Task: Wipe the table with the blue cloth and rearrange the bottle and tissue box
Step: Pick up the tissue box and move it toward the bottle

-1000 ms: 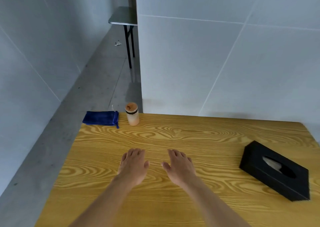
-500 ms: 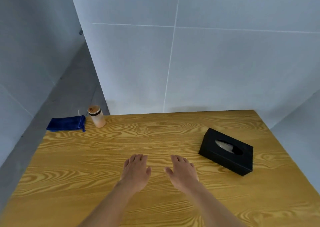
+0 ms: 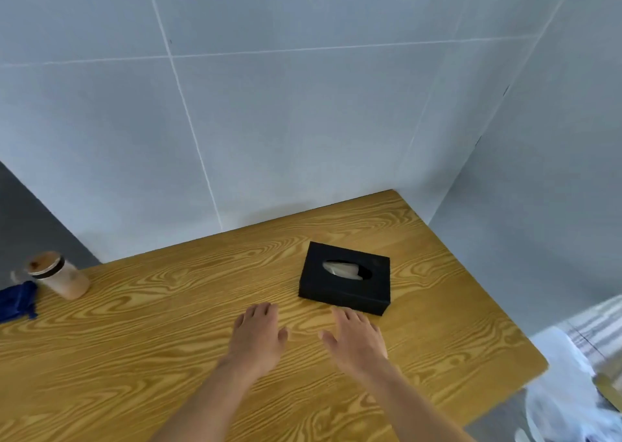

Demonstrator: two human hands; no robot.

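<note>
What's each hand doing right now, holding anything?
Left hand: open, flat over the table, holding nothing.
Right hand: open, empty, fingertips near the tissue box; contact cannot be told.

Walls (image 3: 303, 121): pale grey panels with thin seams, meeting in a corner at 2 o'clock.
Floor (image 3: 30, 212): dark grey, at 9 o'clock.
Bench (image 3: 168, 323): yellow wood-grain top against the walls.

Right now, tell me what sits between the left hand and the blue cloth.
Nothing visible. Bare wood table runs from the left hand to the blue cloth at the left edge. The bottle stands beside the cloth, further back, off that line.
</note>
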